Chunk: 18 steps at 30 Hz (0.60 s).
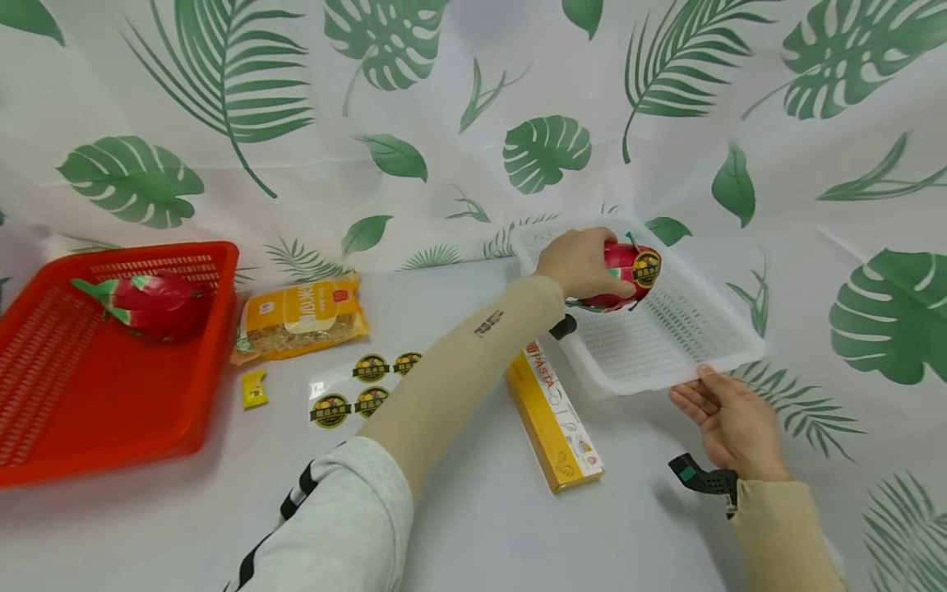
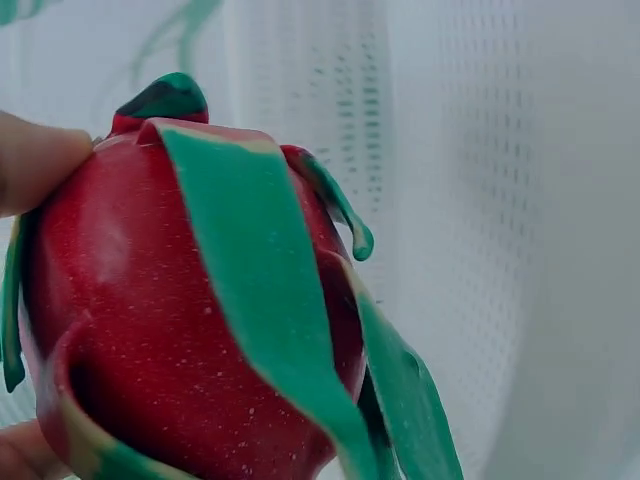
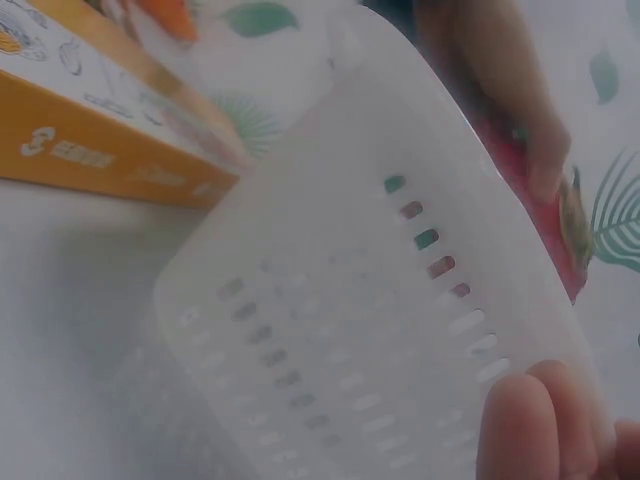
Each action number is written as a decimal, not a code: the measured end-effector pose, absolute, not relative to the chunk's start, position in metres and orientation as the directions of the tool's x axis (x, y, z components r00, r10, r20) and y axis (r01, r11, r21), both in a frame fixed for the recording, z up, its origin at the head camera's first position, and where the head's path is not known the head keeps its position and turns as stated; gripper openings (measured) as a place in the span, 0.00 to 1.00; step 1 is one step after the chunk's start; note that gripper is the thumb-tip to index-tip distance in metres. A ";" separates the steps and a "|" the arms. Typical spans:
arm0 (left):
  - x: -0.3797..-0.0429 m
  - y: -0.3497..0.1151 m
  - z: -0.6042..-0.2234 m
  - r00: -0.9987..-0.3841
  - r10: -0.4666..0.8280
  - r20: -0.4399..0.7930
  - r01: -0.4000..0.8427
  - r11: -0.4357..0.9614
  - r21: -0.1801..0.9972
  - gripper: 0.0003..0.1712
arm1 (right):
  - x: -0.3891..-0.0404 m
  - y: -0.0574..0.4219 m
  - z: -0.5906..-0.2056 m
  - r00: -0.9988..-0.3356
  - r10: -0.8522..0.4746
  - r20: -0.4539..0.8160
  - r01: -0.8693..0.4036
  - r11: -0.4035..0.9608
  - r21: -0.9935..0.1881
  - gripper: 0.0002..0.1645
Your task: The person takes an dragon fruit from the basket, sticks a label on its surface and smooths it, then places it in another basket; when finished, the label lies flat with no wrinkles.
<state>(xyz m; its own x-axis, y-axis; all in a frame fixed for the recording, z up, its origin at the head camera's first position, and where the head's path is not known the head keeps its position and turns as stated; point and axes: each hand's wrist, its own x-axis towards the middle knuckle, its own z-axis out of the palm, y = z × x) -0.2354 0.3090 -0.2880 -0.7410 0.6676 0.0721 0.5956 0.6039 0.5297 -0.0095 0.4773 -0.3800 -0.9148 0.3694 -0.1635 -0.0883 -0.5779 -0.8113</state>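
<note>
My left hand (image 1: 580, 261) grips a red dragon fruit (image 1: 620, 267) with green-tipped scales, held over the white perforated basket (image 1: 673, 362). A round black-and-gold sticker (image 1: 647, 267) sits on the fruit's side facing right. In the left wrist view, the dragon fruit (image 2: 190, 310) fills the left half, with thumb and finger at its edge. My right hand (image 1: 743, 423) pinches the basket's near right rim, thumb on top and fingers below. Up close in the right wrist view, its fingers (image 3: 520, 430) lie against the basket's slotted wall (image 3: 330, 290).
At the left stands a red basket (image 1: 111, 419) with another dragon fruit (image 1: 159, 304) inside. A yellow food bag (image 1: 303, 321), a small yellow packet (image 1: 254, 389) and a sheet of round stickers (image 1: 330, 411) lie beside it. A pasta box (image 1: 555, 419) lies near the white basket.
</note>
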 end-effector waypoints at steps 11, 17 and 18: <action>-0.254 0.368 -0.310 -0.762 0.647 0.007 0.598 0.700 0.390 0.34 | -0.008 0.476 -0.383 -0.914 0.385 -0.131 -0.111 -0.545 -0.831 0.13; -0.241 0.387 -0.320 -0.753 0.657 -0.025 0.611 0.713 0.343 0.32 | -0.006 0.477 -0.381 -0.907 0.394 -0.147 -0.099 -0.539 -0.836 0.12; -0.238 0.387 -0.322 -0.752 0.659 -0.027 0.613 0.712 0.342 0.31 | -0.006 0.477 -0.381 -0.906 0.397 -0.148 -0.101 -0.540 -0.835 0.12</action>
